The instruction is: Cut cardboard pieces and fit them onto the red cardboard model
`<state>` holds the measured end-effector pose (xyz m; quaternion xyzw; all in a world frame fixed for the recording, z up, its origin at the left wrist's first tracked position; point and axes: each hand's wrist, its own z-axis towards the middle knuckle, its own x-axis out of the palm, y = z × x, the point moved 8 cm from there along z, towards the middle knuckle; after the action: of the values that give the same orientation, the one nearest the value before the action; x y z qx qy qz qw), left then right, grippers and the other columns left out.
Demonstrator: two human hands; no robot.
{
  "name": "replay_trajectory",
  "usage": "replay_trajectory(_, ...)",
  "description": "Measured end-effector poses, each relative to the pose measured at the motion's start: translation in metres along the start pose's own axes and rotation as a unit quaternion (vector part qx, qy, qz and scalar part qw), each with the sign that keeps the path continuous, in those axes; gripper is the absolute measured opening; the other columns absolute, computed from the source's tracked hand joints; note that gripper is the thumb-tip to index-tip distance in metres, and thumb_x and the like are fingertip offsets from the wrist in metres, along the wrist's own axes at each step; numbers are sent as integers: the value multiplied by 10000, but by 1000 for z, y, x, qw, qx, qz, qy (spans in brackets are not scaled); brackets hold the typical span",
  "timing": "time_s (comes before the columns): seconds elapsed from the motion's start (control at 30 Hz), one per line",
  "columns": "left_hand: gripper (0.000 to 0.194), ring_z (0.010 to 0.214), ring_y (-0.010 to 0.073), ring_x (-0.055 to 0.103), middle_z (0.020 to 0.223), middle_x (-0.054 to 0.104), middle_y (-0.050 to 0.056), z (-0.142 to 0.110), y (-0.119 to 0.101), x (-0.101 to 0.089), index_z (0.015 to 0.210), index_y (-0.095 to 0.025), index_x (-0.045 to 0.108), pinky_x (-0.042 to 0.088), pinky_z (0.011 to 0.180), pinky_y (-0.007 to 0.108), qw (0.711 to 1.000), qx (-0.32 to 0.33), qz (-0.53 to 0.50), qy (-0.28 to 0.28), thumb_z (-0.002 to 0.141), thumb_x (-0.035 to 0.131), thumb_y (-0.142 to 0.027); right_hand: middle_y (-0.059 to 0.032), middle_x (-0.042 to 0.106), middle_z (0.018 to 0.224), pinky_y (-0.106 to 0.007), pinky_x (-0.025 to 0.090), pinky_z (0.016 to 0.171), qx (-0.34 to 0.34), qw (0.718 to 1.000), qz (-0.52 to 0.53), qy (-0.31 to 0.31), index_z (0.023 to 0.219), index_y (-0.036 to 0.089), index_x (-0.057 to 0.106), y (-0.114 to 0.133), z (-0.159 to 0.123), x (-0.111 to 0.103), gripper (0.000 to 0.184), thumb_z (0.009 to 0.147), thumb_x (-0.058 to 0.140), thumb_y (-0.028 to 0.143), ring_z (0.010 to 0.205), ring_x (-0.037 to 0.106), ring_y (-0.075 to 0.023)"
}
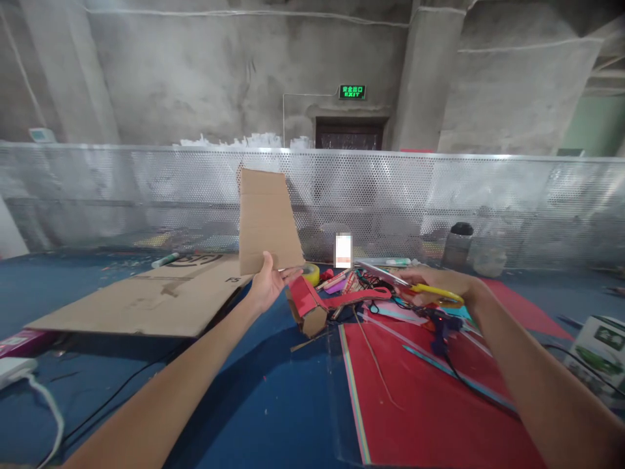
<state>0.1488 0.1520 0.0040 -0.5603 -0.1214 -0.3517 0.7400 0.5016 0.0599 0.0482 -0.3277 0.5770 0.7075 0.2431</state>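
A tan cardboard piece (267, 218) stands raised in my left hand (268, 283), the thumb pressed on its lower front edge. My right hand (442, 281) is closed around scissors with yellow handles (442, 294), and the metal blades point up and to the left. Below and between the hands lies a small cardboard form partly covered in red paper (310, 311), with a red strip (359, 298) running rightward from it. Behind that form, a roll of yellow tape (311, 273) is partly hidden.
Printed cardboard (161, 293) lies at left, near a white power strip (19, 370). Red sheets (420, 404) cover the right side, with a dark blue glue gun (442, 331) and its cord over them. A dark-lidded bottle (458, 246) stands before the perforated metal panel (161, 189).
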Motion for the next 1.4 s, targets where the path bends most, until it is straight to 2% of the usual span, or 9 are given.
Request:
replay_trajectory(0.03, 634, 1090, 281, 729, 1215, 734, 189, 0, 0, -1, 1428, -136, 531, 578, 971, 432, 1000, 5, 3, -3, 1008, 438, -602, -59, 696, 829, -233, 439, 586, -36, 993, 67, 96, 985, 150, 680, 12, 1, 22, 415, 663, 809, 378, 670, 608, -136)
replay_trajectory(0.07, 642, 1086, 277, 731, 1215, 735, 186, 1, -1, -3, 1421, -138, 539, 580, 965, 418, 1000, 10, 6, -8, 1001, 446, -614, -33, 676, 821, -227, 436, 562, -57, 981, 122, 142, 1048, 176, 660, 21, 3, 38, 463, 674, 815, 401, 639, 580, -126)
replay_trajectory(0.2, 643, 1073, 263, 736, 1213, 740, 172, 2, -3, -6, 1372, -146, 584, 587, 933, 364, 999, 27, 18, -19, 990, 441, -642, 72, 478, 648, -177, 322, 440, -66, 945, 295, 127, 1005, 227, 585, 44, 27, 87, 388, 775, 780, 472, 491, 365, -64)
replay_trajectory(0.3, 620, 1077, 254, 734, 1215, 744, 144, 1, -5, -1, 1356, -179, 599, 590, 911, 345, 999, 39, 12, -17, 992, 423, -648, 72, 452, 699, -147, 295, 419, -54, 911, 388, 126, 1012, 236, 532, 56, 39, 125, 499, 757, 799, 572, 514, 377, -57)
replay_trajectory(0.47, 681, 1100, 275, 719, 1204, 740, 156, -5, 0, 17, 1346, -180, 611, 585, 919, 370, 999, 31, 16, -11, 958, 425, -708, 65, 443, 686, -178, 343, 380, -36, 896, 422, 132, 997, 243, 530, 60, 43, 159, 599, 814, 570, 812, 470, 359, -70)
replay_trajectory(0.7, 613, 1166, 258, 677, 1225, 736, 103, -9, 13, 29, 1292, -243, 652, 556, 970, 382, 998, 67, -1, -18, 946, 460, -710, 56, 451, 682, -206, 418, 387, -45, 874, 458, 157, 954, 246, 510, 65, 43, 198, 581, 849, 503, 817, 454, 378, -82)
replay_trajectory(0.9, 562, 1177, 266, 669, 1274, 714, 96, -10, 7, 27, 1262, -247, 656, 566, 935, 379, 994, 100, 2, -34, 961, 466, -682, 55, 460, 742, -224, 456, 376, -65, 844, 513, 146, 1085, 270, 524, 75, 43, 205, 685, 758, 561, 870, 467, 374, -78)
replay_trajectory(1.2, 553, 1210, 299, 658, 1283, 708, 123, -12, 2, 28, 1275, -230, 662, 574, 921, 378, 995, 98, 18, -19, 965, 490, -654, 64, 447, 733, -242, 489, 370, -73, 863, 486, 120, 1082, 267, 502, 82, 36, 192, 703, 738, 583, 874, 462, 380, -75)
replay_trajectory(1.4, 593, 1181, 290, 676, 1324, 686, 142, -10, 1, 25, 1323, -206, 640, 553, 961, 386, 993, 108, 6, -52, 971, 471, -652, 79, 447, 729, -216, 483, 344, -85, 883, 451, 101, 1087, 250, 491, 83, 34, 186, 744, 710, 604, 881, 450, 388, -59)
